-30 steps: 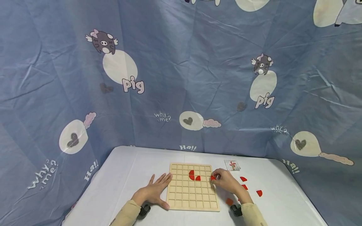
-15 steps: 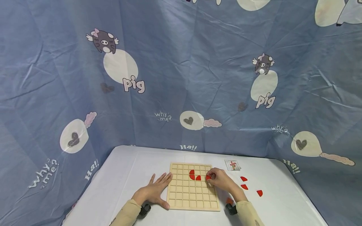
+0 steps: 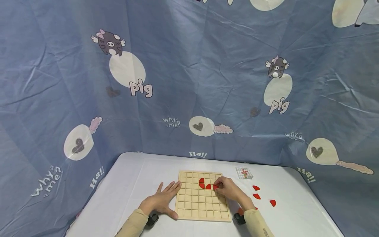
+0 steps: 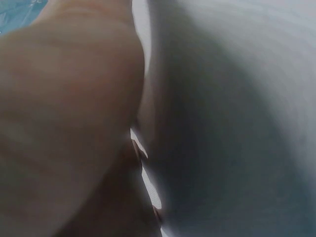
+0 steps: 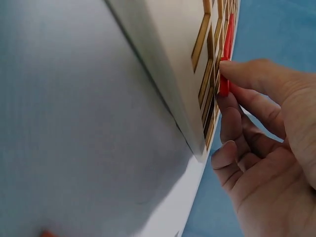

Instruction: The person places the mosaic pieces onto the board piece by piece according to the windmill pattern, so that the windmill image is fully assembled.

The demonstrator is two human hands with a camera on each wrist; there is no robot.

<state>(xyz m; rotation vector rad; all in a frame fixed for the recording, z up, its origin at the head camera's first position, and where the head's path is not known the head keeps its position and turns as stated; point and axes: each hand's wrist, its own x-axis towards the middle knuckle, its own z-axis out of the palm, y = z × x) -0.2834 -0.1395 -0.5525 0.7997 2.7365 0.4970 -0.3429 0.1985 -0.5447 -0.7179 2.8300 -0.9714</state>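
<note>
At the left, the left hand (image 3: 161, 201) lay palm down on the white bench (image 3: 133, 174), its fingers spread apart and the tips of its fingers and thumb at the near left edge of the gridded wooden board (image 3: 198, 210); on the board, three red quarter-round pieces (image 3: 201, 186) sat in the upper middle cells; just right of them the right hand (image 3: 232, 190) pinched another red piece (image 3: 215, 187) between thumb and fingers, over the board, though whether it was seated in a cell could not be told; beyond the right wrist lay a patterned card (image 3: 244, 173), then loose red pieces (image 3: 272, 203) scattered on the bench.
</note>
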